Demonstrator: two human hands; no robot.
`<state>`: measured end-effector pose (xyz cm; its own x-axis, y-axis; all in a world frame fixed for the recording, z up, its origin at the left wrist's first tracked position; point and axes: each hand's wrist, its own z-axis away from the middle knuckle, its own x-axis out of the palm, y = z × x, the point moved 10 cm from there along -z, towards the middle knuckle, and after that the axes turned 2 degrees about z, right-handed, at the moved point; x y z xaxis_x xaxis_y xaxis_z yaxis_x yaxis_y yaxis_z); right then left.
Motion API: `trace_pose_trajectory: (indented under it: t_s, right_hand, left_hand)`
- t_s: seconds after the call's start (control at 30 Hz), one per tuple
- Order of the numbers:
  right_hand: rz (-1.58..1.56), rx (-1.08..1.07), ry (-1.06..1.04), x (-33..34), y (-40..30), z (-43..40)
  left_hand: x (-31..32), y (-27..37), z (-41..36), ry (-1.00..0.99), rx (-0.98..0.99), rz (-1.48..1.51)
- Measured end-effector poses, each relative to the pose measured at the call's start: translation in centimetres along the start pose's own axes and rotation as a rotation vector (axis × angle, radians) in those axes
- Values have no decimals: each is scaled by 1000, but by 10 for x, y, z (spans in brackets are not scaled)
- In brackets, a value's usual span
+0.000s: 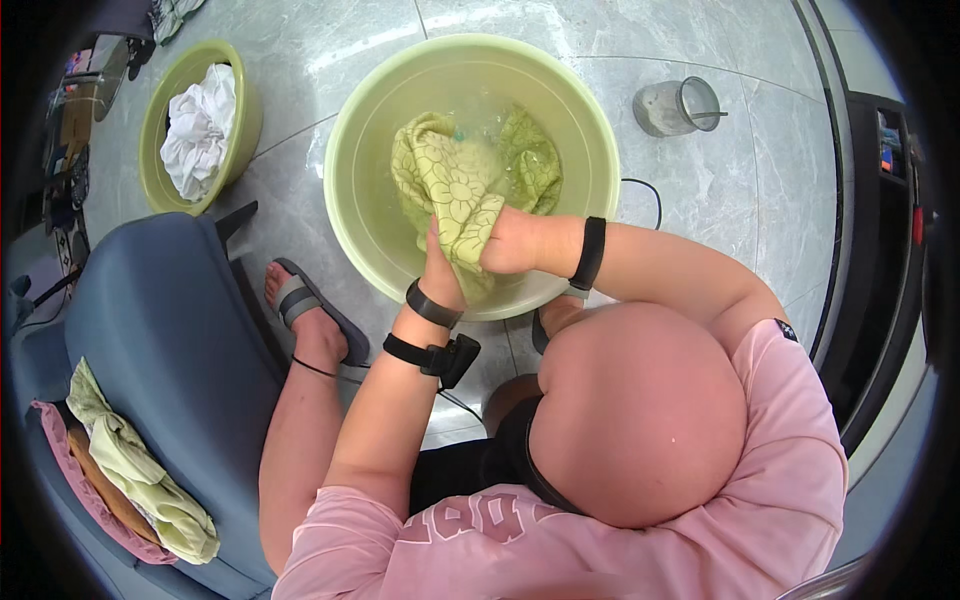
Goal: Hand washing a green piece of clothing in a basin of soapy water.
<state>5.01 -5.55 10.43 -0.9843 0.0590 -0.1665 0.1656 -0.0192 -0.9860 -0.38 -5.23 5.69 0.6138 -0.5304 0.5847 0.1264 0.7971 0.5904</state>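
Observation:
A large pale green plastic basin (pixel 341 187) stands on the floor before me with water in it. Bunched in both hands is a yellow-green cloth with a flower pattern (pixel 459 184); part of it lies in the water, at the right side of the basin. My left hand (pixel 442 262) grips the cloth's near end from the left, its fingers mostly hidden behind the fabric. On the right, my right hand (pixel 510 240) is closed around the same cloth, with its fingers tucked under a fold. Both wrists wear dark bands.
A smaller green basin (pixel 251 131) with white cloth (pixel 199 135) stands at the upper left. A glass jar with a thin stick in it (pixel 679 107) is on the tiles at the right. Beside my left leg is a blue sofa (pixel 165 300) bearing folded cloths (pixel 142 472). Cables lie on the floor.

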Motion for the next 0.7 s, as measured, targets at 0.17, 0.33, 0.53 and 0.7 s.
trace_pose_trajectory:
  t_s: [0.17,0.33,0.53,0.7]
  right_hand:
    - [118,-36,0,6,5,14]
    - [24,58,-88,24,36,21]
    - [239,-53,38,10,27,22]
    - [243,43,41,-12,18,26]
  left_hand:
    - [33,51,4,-180,164,422]
    - [26,65,1,-61,199,339]
    - [26,25,-1,-147,41,342]
    - [31,-5,-1,-123,-41,296]
